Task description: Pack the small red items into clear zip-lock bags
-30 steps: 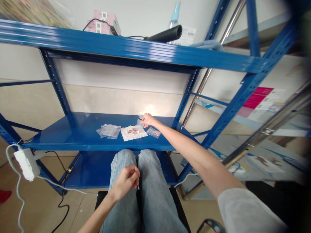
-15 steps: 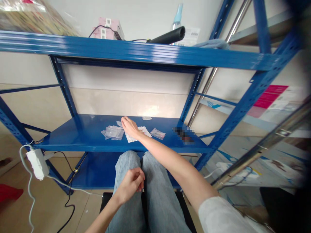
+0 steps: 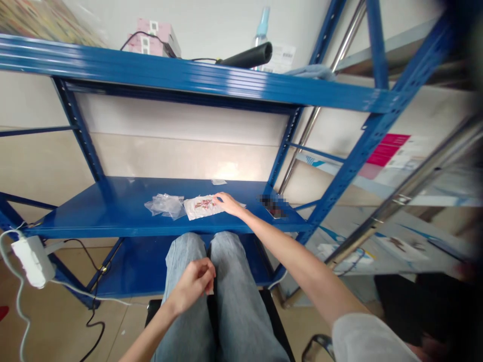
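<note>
My right hand (image 3: 226, 202) reaches out over the blue shelf (image 3: 113, 211) and rests on the right edge of a white sheet with small reddish pieces (image 3: 202, 206); its fingers are bent down on it. A heap of clear plastic bags (image 3: 165, 205) lies left of the sheet. A small pale scrap (image 3: 218, 181) lies farther back on the shelf. My left hand (image 3: 194, 282) hovers above my lap in jeans, its fingers pinched together on something small that I cannot make out.
An upper blue shelf (image 3: 188, 78) carries a pink box (image 3: 153, 35), a black tube (image 3: 245, 55) and a spray bottle (image 3: 261, 27). A white power strip (image 3: 28, 261) with cables hangs at the left. Steel tubes (image 3: 396, 201) slant at the right.
My right hand went from the back of the shelf left across the sheet, then back to the sheet's right edge. The small bag right of the sheet is now under my hand. Left hand stays put.
</note>
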`<state>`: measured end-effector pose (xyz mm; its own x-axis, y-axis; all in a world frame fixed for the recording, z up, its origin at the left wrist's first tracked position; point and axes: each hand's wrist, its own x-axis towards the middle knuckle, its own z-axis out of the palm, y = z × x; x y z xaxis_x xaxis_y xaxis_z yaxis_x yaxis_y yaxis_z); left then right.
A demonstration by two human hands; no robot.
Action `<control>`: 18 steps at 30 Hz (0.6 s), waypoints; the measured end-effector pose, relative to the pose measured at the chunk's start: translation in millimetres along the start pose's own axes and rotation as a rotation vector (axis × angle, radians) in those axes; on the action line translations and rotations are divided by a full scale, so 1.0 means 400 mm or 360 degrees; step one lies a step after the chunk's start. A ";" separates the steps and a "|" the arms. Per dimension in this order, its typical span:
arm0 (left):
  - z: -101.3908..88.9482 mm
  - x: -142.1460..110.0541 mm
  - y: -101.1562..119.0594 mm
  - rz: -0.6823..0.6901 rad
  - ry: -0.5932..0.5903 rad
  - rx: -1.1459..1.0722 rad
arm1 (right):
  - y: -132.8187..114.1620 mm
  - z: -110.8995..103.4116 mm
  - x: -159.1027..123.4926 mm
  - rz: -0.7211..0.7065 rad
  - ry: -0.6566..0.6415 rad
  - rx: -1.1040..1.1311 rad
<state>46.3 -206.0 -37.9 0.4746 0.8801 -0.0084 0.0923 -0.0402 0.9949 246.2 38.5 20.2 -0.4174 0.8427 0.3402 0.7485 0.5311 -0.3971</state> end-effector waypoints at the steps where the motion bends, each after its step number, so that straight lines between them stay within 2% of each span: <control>1: -0.002 0.001 -0.001 0.0008 -0.0002 0.0000 | 0.035 -0.025 -0.028 0.0059 0.0019 -0.0033; 3: -0.013 0.004 -0.001 0.0039 0.0041 0.0004 | 0.093 -0.063 -0.080 0.0172 0.0055 -0.0090; 5: -0.030 0.011 0.002 0.0094 0.0166 0.0024 | 0.135 -0.084 -0.118 0.0277 0.0089 -0.0134; 8: -0.058 0.023 0.002 0.0194 0.0433 0.0073 | 0.175 -0.090 -0.147 0.0417 0.0121 -0.0168; 10: -0.066 0.025 -0.002 0.0224 0.0514 0.0117 | 0.189 -0.085 -0.150 0.0495 0.0134 -0.0173; 14: -0.048 0.012 -0.005 0.0264 0.0356 0.0357 | 0.191 -0.076 -0.142 0.0598 0.0213 -0.0170; 18: -0.019 -0.007 0.008 0.0301 0.0194 0.0577 | 0.172 -0.092 -0.140 0.0639 0.0394 -0.0172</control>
<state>38.5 -204.9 -33.9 0.4077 0.8899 0.2045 0.3257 -0.3510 0.8779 340.1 24.6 5.0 0.0410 0.9257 0.3761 0.8799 0.1448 -0.4525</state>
